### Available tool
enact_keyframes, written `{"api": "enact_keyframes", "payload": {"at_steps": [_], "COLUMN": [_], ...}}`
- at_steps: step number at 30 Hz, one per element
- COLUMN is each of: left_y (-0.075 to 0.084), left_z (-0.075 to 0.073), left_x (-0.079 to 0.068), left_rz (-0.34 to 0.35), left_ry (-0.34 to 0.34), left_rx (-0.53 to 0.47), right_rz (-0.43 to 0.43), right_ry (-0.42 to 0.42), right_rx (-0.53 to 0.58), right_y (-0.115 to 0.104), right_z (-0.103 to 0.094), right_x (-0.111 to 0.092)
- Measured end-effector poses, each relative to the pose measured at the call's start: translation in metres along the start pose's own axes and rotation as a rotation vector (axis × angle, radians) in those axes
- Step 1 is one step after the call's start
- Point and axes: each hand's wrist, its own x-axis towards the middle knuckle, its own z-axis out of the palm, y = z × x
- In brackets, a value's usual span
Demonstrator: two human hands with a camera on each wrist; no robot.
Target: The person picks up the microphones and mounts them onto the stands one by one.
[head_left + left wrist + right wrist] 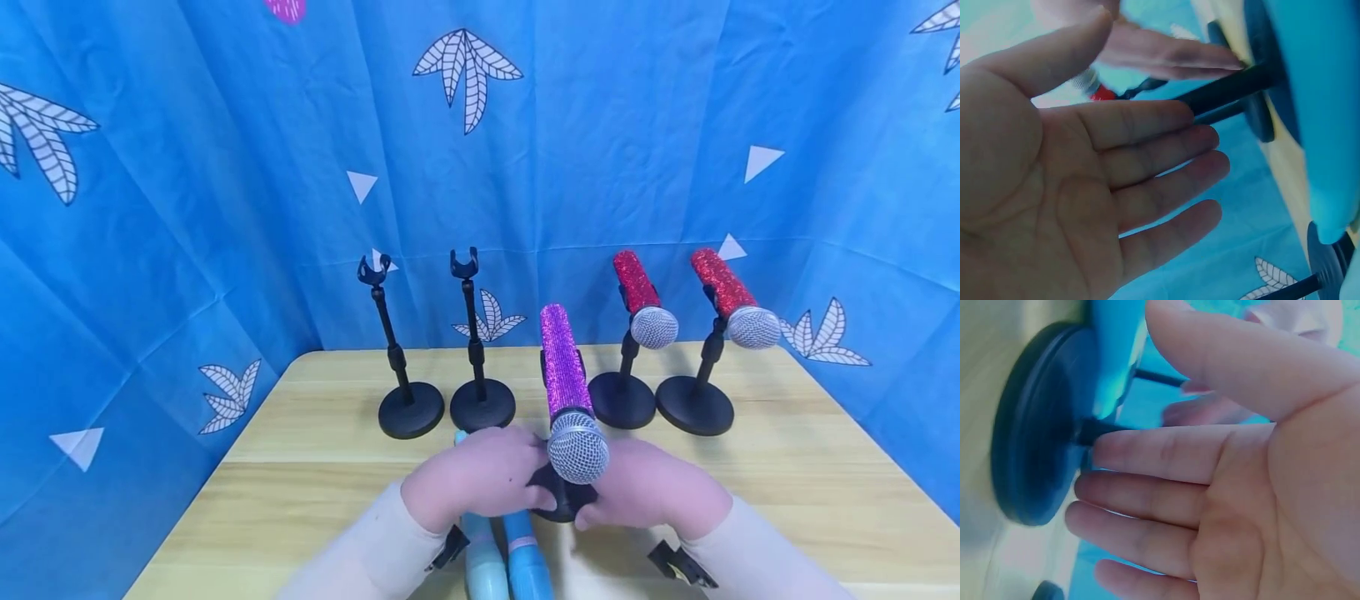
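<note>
A purple glittery microphone (566,367) with a silver mesh head sits tilted in the clip of a black stand, whose round base (558,503) shows between my hands. On the left side of this stand is my left hand (487,473), fingers straight and fingertips right at the pole (1229,90) in the left wrist view. From the other side, my right hand (652,483) reaches in with its fingers extended too. In the right wrist view its fingertips overlap the pole close above the base (1041,425). Neither palm has anything in it.
Two long blue tapered objects, one pale (485,562) and one darker (528,562), lie under my left forearm. Behind stand two bare stands (410,408) (482,404) on the left and two red microphones (637,283) (723,283) in stands on the right. A blue curtain (600,125) backs the table.
</note>
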Motion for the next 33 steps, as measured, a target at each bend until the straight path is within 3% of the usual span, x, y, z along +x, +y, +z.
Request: {"api": "enact_keyframes", "payload": {"at_steps": [4, 12, 21, 28, 33], "left_y": [0.004, 0.006, 0.001, -0.012, -0.026], "left_z": [0.008, 0.024, 0.026, 0.024, 0.026], "left_x": [-0.005, -0.007, -0.003, 0.009, 0.027], "left_rz": [0.045, 0.019, -0.041, -0.085, -0.106], "left_ry": [-0.064, -0.209, -0.211, -0.216, -0.205], "left_rx": [0.063, 0.141, 0.112, 0.066, 0.092], "right_rz": [-0.040, -0.082, -0.052, 0.049, 0.060], "right_ry": [-0.017, -0.013, -0.023, -0.117, -0.099], "right_rx": [-0.070, -0.192, -0.284, -0.180, -0.124], "right_y": [-0.009, -0.019, -0.019, -0.008, 0.013], "right_z": [-0.003, 0.006, 0.012, 0.015, 0.021], "right_x": [-0.002, 0.001, 0.005, 0.014, 0.022]}}
